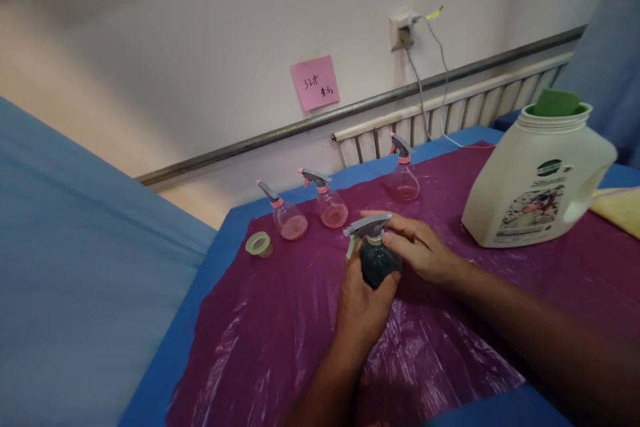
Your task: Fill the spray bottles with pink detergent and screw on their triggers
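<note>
A dark green spray bottle [378, 263] with a grey trigger head is upright between my hands. My left hand [365, 303] is wrapped round the lower body of this bottle, thumb at its front. Fingers of my right hand [423, 250] close around the neck and the back of the spray head. Behind stand three clear spray bottles with pink collars and some pink liquid: one on the left [291, 222], one beside it [333, 209] and one farther right [405, 185]. A small pale green cup [259, 245] sits left of them.
A large cream jug [525, 180] with something green in its mouth stands at the right, near a yellow cloth [620, 210]. Purple plastic sheeting [260, 333] covers the blue table. Cables [443, 60] hang from a wall socket. A blue curtain [75, 267] hangs at the left.
</note>
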### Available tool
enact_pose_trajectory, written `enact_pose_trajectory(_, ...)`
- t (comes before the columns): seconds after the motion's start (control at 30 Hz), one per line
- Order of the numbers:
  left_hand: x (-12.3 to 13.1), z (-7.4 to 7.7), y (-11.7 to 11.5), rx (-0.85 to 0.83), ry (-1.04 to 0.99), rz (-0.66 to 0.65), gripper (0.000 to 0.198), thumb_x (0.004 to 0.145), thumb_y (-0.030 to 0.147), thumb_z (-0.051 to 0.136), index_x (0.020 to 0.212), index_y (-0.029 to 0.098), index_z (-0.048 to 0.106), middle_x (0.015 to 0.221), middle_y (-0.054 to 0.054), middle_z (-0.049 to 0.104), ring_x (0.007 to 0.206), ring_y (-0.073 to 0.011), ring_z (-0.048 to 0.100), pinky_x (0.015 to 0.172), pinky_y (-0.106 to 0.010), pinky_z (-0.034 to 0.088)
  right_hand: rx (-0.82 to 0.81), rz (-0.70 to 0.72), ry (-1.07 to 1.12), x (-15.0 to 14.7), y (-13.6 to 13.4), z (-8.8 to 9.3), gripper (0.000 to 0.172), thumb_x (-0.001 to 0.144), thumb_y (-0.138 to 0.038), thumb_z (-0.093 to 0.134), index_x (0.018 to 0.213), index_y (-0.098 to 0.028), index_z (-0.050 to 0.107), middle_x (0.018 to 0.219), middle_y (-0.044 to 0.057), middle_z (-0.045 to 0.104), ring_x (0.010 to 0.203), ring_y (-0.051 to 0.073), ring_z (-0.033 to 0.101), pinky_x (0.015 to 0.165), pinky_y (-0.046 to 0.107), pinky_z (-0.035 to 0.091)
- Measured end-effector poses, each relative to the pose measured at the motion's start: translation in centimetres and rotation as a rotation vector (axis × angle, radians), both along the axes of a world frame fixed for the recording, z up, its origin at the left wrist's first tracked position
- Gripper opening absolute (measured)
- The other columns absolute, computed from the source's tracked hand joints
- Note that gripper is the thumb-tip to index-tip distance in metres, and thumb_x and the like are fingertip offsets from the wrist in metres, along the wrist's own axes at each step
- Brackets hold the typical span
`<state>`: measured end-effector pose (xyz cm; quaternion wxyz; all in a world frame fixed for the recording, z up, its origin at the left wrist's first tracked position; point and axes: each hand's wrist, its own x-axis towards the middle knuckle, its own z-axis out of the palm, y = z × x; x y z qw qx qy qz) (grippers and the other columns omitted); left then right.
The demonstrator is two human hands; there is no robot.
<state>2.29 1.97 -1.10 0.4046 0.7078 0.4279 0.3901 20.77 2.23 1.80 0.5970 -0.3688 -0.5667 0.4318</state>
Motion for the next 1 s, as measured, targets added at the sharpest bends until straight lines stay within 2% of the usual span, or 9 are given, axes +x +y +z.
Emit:
enact_pose_trajectory(0.13,0.0,-0.1,-0.1,-0.012,0.004,0.03,0.077,0.095,0.03,0.083,0.165,0.032,0.051,0.173,-0.009,0.053,0.162,-0.0337,0.048,0.137,-0.059,0.038,-0.047,-0.029,0.013,-0.2,0.5,-0.8,0.032,0.098,-0.047,0.078,0.124,-0.028,0.081,0.125,0.008,0.082,0.119,0.028,0.074,0.11,0.048,0.056)
enact_pose_trajectory(0.27,0.1,0.0,-0.1,0.008,0.025,0.032,0.078,0.094,0.029,0.082,0.166,0.032,0.05,0.172,-0.011,0.054,0.161,-0.0348,0.05,0.136,-0.062,0.038,-0.024,-0.087,0.077,-0.2,0.7,-1.3,0.039,0.088,-0.048,0.09,0.118,-0.028,0.077,0.119,0.007,0.082,0.117,0.027,0.073,0.111,0.047,0.055)
enact_pose_trajectory(0.33,0.1,0.2,-0.1,0.011,0.04,0.028,0.079,0.094,0.03,0.082,0.166,0.031,0.05,0.171,-0.012,0.054,0.16,-0.0352,0.051,0.134,-0.062,0.039,-0.019,-0.042,0.062,-0.1,0.6,-1.1,0.044,0.091,-0.049,0.087,0.128,-0.028,0.076,0.125,0.008,0.081,0.121,0.028,0.072,0.113,0.048,0.055)
enact_pose_trajectory(0.4,0.1,0.3,-0.1,0.009,0.055,0.041,0.081,0.092,0.029,0.083,0.166,0.03,0.05,0.171,-0.013,0.054,0.16,-0.0355,0.05,0.134,-0.062,0.039,-0.021,-0.018,-0.015,0.2,0.4,-1.0,0.04,0.098,-0.05,0.08,0.132,-0.028,0.077,0.127,0.008,0.081,0.121,0.028,0.073,0.112,0.049,0.056)
enact_pose_trajectory(0.53,0.3,0.3,0.0,0.038,0.056,0.033,0.08,0.092,0.029,0.083,0.165,0.029,0.051,0.17,-0.013,0.056,0.16,-0.0359,0.052,0.134,-0.063,0.04,-0.017,-0.094,-0.157,0.6,0.2,-0.9,0.03,0.1,-0.049,0.078,0.12,-0.028,0.084,0.115,0.006,0.083,0.11,0.028,0.074,0.104,0.048,0.058)
enact_pose_trajectory(0.63,0.5,0.0,0.0,0.069,0.037,0.016,0.081,0.091,0.03,0.084,0.165,0.03,0.051,0.171,-0.012,0.056,0.16,-0.0357,0.052,0.134,-0.062,0.04,-0.01,-0.114,-0.157,0.7,0.0,-0.7,0.033,0.097,-0.047,0.082,0.124,-0.028,0.084,0.12,0.006,0.083,0.113,0.028,0.075,0.104,0.046,0.058)
enact_pose_trajectory(0.73,0.6,-0.4,-0.2,0.073,0.016,0.035,0.087,0.089,0.03,0.084,0.168,0.03,0.048,0.173,-0.011,0.054,0.161,-0.035,0.05,0.135,-0.06,0.039,0.002,-0.113,-0.138,1.0,-0.1,-0.1,0.035,0.093,-0.048,0.087,0.122,-0.029,0.085,0.121,0.007,0.084,0.113,0.029,0.075,0.105,0.047,0.058)
enact_pose_trajectory(0.87,0.7,-0.5,-0.4,0.07,0.029,0.101,0.099,0.083,0.036,0.089,0.171,0.026,0.044,0.177,-0.015,0.048,0.166,-0.0385,0.044,0.138,-0.061,0.034,-0.032,-0.266,-0.07,2.1,0.1,1.6,0.04,0.082,-0.055,0.095,0.11,-0.028,0.085,0.108,0.007,0.085,0.098,0.027,0.076,0.094,0.045,0.061)
enact_pose_trajectory(1.0,0.7,-0.5,-0.4,0.092,0.021,0.149,0.083,0.089,0.036,0.081,0.165,0.022,0.051,0.171,-0.017,0.055,0.161,-0.0379,0.05,0.136,-0.061,0.036,-0.026,-0.397,-0.094,3.8,1.1,3.9,0.048,0.075,-0.056,0.099,0.11,-0.026,0.084,0.107,0.007,0.085,0.097,0.026,0.074,0.093,0.043,0.059)
